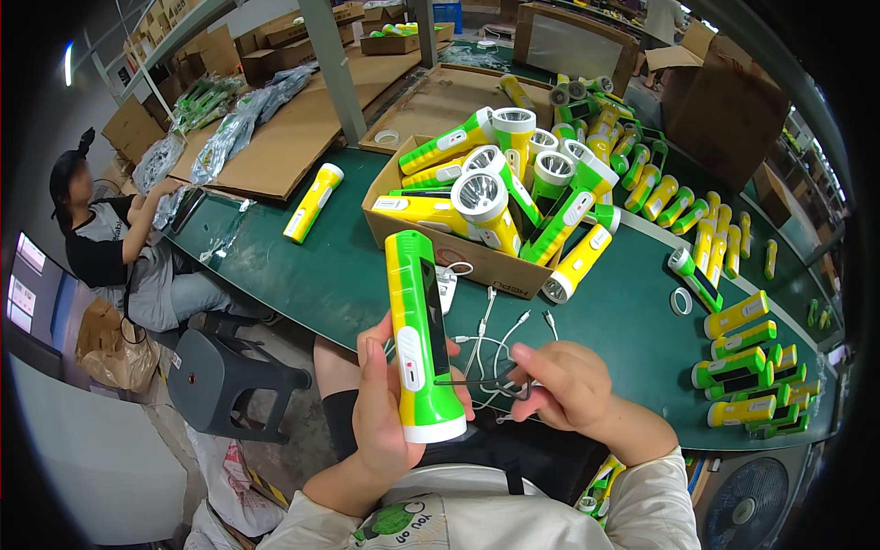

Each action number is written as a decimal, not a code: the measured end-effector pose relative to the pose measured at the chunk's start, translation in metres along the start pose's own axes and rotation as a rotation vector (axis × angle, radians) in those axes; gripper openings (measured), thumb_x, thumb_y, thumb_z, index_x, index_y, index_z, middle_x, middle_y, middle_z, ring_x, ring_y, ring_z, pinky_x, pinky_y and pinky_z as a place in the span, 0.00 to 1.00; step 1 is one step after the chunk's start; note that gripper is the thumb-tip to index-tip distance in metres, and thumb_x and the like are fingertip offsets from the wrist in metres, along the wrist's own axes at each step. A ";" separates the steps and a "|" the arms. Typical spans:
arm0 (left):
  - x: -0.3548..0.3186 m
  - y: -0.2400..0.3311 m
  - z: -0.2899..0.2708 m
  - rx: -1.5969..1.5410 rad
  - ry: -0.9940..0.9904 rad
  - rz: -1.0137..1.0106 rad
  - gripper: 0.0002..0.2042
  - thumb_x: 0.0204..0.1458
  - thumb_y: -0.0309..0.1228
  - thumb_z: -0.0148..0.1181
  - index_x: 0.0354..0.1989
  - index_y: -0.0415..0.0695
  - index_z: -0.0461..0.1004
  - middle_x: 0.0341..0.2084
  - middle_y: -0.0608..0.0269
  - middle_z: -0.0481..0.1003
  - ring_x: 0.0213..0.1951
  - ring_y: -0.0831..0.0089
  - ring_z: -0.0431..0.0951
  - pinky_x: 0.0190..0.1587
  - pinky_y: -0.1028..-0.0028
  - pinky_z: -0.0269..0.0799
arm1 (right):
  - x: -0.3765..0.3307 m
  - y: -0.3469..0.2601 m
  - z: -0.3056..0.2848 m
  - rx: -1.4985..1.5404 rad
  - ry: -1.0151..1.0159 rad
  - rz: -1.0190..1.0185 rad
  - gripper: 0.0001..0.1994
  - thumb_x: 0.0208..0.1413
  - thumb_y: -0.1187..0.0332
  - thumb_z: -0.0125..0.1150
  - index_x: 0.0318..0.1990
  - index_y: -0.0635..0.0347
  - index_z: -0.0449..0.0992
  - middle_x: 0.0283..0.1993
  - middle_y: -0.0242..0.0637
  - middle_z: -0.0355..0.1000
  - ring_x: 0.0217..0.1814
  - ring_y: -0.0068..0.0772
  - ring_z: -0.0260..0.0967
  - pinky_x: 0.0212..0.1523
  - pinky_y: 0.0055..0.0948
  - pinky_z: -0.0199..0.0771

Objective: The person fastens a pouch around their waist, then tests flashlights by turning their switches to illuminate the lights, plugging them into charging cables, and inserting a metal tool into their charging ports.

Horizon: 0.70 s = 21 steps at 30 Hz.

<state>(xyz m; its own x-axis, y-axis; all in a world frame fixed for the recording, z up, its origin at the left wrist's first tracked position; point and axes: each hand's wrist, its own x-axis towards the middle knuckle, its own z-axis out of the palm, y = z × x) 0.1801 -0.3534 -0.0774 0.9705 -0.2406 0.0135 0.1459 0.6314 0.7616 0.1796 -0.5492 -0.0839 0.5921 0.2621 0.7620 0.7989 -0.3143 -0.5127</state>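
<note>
My left hand point(380, 390) is closed around a green and yellow flashlight point(417, 330), its white-rimmed head pointing down toward me. A white side panel and a long dark panel show on its body. My right hand point(568, 385) pinches a thin dark bent loop point(502, 378) that reaches across to the flashlight near its head; whether it is wire or plastic I cannot tell. White charging cables point(486, 339) lie on the table just behind my hands, partly hidden by them.
A cardboard box point(486, 266) full of flashlights stands ahead on the green table point(275, 247). One yellow flashlight point(313, 203) lies to its left. Rows of flashlights point(742, 371) cover the right side. At the left sits a person point(105, 229) beside a grey stool point(220, 376).
</note>
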 end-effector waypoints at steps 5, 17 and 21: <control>-0.001 0.000 -0.003 0.143 -0.002 0.070 0.28 0.60 0.56 0.30 0.61 0.49 0.49 0.39 0.49 0.67 0.28 0.66 0.76 0.23 0.68 0.77 | -0.002 0.004 -0.001 -0.306 -0.018 -0.244 0.25 0.38 0.71 0.67 0.46 0.76 0.72 0.21 0.33 0.67 0.20 0.29 0.67 0.18 0.25 0.65; -0.005 -0.016 -0.016 0.316 -0.165 0.326 0.28 0.61 0.49 0.41 0.62 0.53 0.38 0.47 0.44 0.59 0.33 0.67 0.72 0.32 0.68 0.74 | -0.012 -0.013 0.004 -0.096 0.047 0.182 0.04 0.49 0.74 0.60 0.31 0.67 0.77 0.12 0.29 0.68 0.10 0.22 0.65 0.14 0.19 0.62; 0.001 -0.026 -0.029 0.367 -0.226 0.422 0.26 0.62 0.44 0.40 0.62 0.51 0.39 0.51 0.39 0.58 0.33 0.66 0.72 0.33 0.68 0.74 | -0.010 -0.027 0.007 -0.022 0.011 0.240 0.06 0.53 0.73 0.58 0.28 0.66 0.76 0.12 0.29 0.67 0.10 0.20 0.66 0.13 0.18 0.62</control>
<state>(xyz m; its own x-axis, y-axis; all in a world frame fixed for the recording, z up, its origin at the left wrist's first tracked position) 0.1831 -0.3492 -0.1158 0.8595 -0.2006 0.4701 -0.3579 0.4205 0.8337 0.1530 -0.5372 -0.0798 0.7636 0.1670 0.6237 0.6327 -0.3865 -0.6711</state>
